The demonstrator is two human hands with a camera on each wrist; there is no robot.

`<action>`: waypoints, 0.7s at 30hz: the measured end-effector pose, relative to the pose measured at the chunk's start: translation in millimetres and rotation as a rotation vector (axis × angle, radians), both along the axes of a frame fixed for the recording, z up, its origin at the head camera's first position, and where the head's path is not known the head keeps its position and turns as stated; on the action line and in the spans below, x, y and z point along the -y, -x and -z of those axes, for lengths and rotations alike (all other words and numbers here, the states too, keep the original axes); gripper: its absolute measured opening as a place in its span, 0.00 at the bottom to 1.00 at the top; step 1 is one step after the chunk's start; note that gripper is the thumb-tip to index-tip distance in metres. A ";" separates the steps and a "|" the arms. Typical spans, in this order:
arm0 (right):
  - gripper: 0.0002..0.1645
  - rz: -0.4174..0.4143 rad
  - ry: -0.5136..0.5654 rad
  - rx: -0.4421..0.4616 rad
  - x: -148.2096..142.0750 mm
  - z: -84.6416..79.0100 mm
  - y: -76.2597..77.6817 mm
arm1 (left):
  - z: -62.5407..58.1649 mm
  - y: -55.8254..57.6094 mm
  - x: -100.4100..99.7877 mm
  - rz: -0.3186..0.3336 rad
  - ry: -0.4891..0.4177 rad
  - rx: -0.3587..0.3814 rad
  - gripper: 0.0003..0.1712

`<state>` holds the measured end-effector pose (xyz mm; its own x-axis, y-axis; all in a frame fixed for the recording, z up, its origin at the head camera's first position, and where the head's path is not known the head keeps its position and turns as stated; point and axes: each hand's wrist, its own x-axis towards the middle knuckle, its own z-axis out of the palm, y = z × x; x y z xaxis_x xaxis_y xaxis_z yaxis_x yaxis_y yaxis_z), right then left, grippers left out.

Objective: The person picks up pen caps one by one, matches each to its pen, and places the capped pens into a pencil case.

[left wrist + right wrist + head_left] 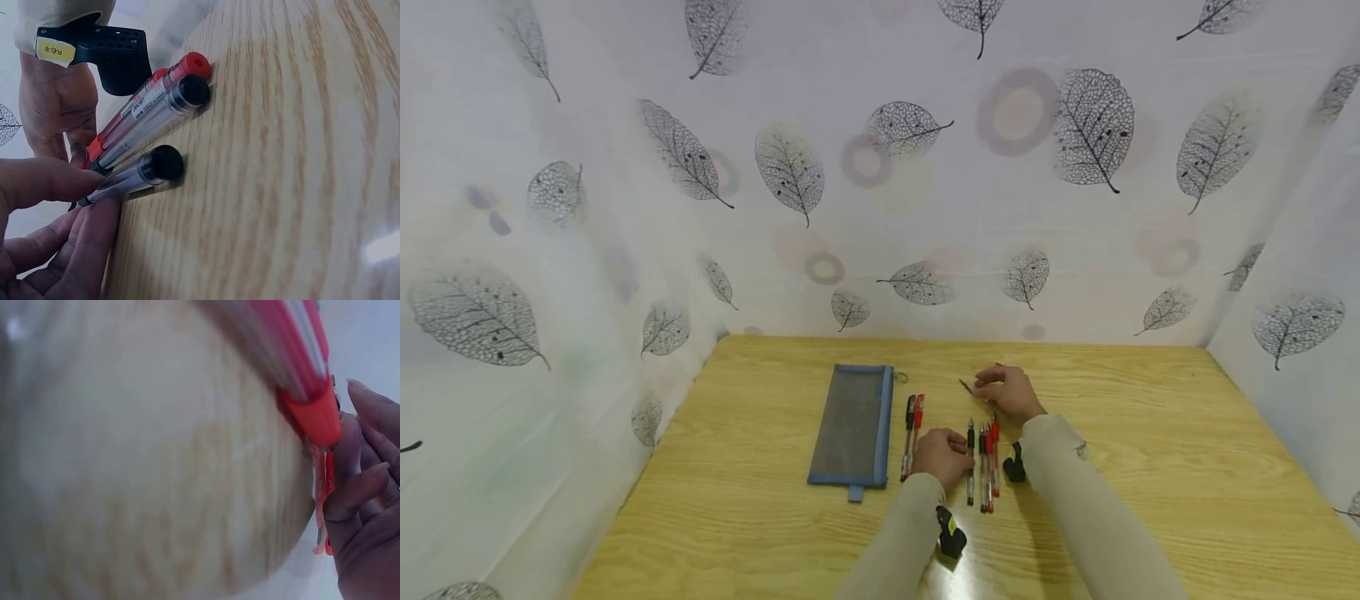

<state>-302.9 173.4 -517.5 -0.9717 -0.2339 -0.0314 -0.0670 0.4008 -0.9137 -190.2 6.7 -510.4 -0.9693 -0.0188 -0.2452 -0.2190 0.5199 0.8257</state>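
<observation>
Looking down through the head view, I see both hands working at the middle of the wooden desk (1150, 467). The left hand (942, 456) rests beside a row of pens (983, 462) lying side by side; in the left wrist view its fingers (44, 181) pinch the tip end of a black-capped pen (134, 178), with thumb above and fingers below. Two further pens, one red-capped (187, 65) and one black-capped (184, 94), lie touching each other just beyond it. The right hand (1009, 392) sits farther back, its fingers curled around a thin dark object (966, 386) that I cannot identify. The right wrist view is blurred; I make out a red pen (309, 406) next to the fingers (365, 487). A grey mesh pencil case (853, 425) with blue trim lies left of the hands, and two more pens (912, 433) lie just beside its right edge.
</observation>
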 end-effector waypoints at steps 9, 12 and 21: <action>0.18 0.016 -0.038 -0.021 3.6 1.7 -0.4 | -2.5 -1.3 -3.8 -0.004 0.052 -0.001 0.11; 0.17 0.024 -0.055 -0.040 4.8 1.7 0.9 | -4.4 -2.8 -5.0 -0.005 0.049 -0.005 0.11; 0.16 0.033 -0.096 -0.070 6.7 3.8 5.1 | -6.2 -3.4 -5.7 0.000 0.003 0.008 0.12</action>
<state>-307.9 166.8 -521.3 -0.9794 -0.2014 0.0160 -0.1147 0.4894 -0.8645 -186.8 12.4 -504.2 -0.9674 -0.0195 -0.2525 -0.2251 0.5226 0.8223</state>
